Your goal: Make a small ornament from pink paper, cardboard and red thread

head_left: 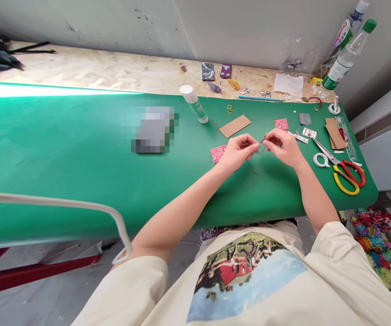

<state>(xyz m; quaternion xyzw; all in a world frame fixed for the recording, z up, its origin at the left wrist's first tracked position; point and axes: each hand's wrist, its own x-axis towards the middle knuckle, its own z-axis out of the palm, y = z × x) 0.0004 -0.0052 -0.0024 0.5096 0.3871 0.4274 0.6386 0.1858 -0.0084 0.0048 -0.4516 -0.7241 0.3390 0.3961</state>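
Above the green table cover, my left hand [238, 152] pinches a thin dark red cord [253, 169], whose loose end hangs below the fingers. My right hand [282, 146] is close beside it, thumb and fingertips closed on another part of the red cord. The fingertips hide most of the piece between them. Partly behind my left wrist lies a pink patterned square [217, 154]; a second pink square [281, 124] is just beyond my right hand. A brown cardboard strip [235, 126] lies beyond both hands.
Scissors [346, 174] with red and yellow handles lie at right, beside a white tape roll [321, 160], cardboard pieces [335, 134] and a clear ruler [348, 138]. A glue stick [194, 104] stands beyond my left hand. Bottles [348, 59] stand at the back right.
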